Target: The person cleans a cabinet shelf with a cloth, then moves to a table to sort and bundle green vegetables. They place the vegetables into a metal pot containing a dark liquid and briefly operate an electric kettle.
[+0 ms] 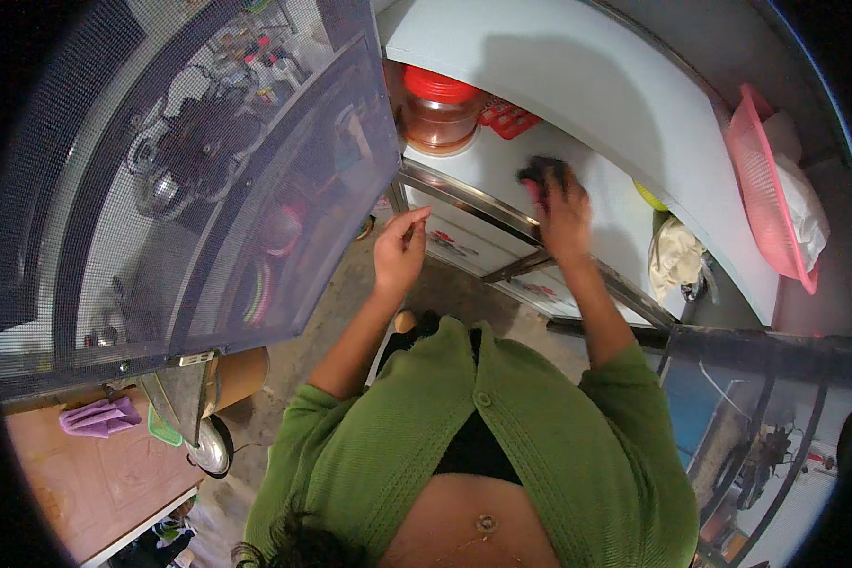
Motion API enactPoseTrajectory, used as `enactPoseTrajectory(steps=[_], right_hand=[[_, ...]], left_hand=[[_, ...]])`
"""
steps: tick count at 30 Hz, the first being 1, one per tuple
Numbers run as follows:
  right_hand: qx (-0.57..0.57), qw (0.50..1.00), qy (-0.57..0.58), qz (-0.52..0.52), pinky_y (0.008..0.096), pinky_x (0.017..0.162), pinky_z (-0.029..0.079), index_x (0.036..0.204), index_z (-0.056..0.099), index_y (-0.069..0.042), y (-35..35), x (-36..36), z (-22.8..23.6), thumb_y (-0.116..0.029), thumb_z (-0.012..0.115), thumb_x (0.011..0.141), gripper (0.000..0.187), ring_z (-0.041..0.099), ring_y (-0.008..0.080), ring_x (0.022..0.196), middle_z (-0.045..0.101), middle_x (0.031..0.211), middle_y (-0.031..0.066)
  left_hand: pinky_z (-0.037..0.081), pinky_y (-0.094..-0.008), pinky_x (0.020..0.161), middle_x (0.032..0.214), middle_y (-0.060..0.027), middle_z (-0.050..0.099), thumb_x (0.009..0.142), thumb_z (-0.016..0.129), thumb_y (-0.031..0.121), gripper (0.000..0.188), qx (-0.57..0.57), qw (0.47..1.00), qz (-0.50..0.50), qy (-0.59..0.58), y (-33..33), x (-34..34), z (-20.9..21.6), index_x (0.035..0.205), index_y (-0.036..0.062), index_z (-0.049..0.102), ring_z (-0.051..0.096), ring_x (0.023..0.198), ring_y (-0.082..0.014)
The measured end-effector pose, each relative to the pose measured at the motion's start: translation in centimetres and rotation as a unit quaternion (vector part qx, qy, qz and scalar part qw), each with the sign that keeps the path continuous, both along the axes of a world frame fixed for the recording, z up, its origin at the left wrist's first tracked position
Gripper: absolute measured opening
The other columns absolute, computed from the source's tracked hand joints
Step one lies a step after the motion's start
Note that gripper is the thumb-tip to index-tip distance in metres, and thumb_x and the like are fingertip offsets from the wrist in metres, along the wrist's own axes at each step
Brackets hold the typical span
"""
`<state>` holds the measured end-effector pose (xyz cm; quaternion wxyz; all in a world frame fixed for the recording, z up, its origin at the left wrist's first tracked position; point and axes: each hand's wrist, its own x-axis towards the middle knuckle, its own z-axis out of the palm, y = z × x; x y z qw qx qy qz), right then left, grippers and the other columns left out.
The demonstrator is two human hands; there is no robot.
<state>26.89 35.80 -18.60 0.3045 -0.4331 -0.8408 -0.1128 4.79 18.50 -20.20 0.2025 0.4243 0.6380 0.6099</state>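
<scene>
My right hand (566, 213) is closed on a dark, crumpled cloth with a pink patch (541, 171), pressed to the white shelf (502, 175) of a cabinet. The hand is slightly smeared, and its fingers partly hide the cloth. Near the shelf's metal front edge, my left hand (400, 248) hangs with nothing in it, its fingers loosely bent and the thumb apart. Behind the cloth stand a clear jar with a red lid (440, 112) and a red slotted plastic piece (508, 119). A cream cloth bundle (677, 256) lies at the shelf's right end.
A mesh cabinet door (284, 189) swings open on the left; another mesh door (767, 426) is at lower right. A pink basket (757, 180) sits on the upper shelf (540, 57). At lower left, a purple cloth (100, 417) lies on a pinkish tabletop (114, 483).
</scene>
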Motion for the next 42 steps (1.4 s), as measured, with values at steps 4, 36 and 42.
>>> enactPoseTrajectory(steps=[4, 36, 42], right_hand=[[-0.014, 0.987, 0.002, 0.158, 0.0468, 0.088, 0.049, 0.133, 0.053, -0.017, -3.3, -7.6, -1.4, -0.021, 0.062, 0.085, 0.050, 0.053, 0.0349, 0.113, 0.051, 0.137, 0.0140], [-0.055, 0.997, 0.053, -0.023, 0.0454, 0.098, 0.043, 0.128, 0.060, -0.014, -5.8, 8.6, -0.7, -0.003, 0.066, 0.071, 0.059, 0.051, 0.0353, 0.119, 0.052, 0.136, 0.0131], [-0.079, 0.987, 0.085, -0.112, 0.0450, 0.095, 0.042, 0.127, 0.062, -0.019, -2.5, 13.8, 1.0, -0.007, 0.071, 0.070, 0.060, 0.050, 0.0344, 0.117, 0.051, 0.138, 0.0120]], left_hand=[[0.047, -0.0241, 0.081, 0.102, -0.0037, 0.064, 0.097, 0.053, 0.002, 0.021, -0.034, 0.998, 0.034, 0.040, 0.0, 0.3, 0.0, 0.112, 0.0023, 0.068, 0.059, 0.091, -0.0105], [0.046, -0.0351, 0.092, 0.110, -0.0120, 0.066, 0.086, 0.053, -0.004, 0.028, 0.043, 0.967, -0.203, 0.148, 9.0, 11.9, 2.1, 0.106, 0.0062, 0.070, 0.060, 0.103, -0.0276], [0.045, -0.0401, 0.095, 0.116, -0.0131, 0.064, 0.083, 0.057, -0.001, 0.035, 0.097, 0.924, -0.266, 0.257, 11.9, 15.8, 3.1, 0.114, 0.0086, 0.067, 0.058, 0.104, -0.0321]])
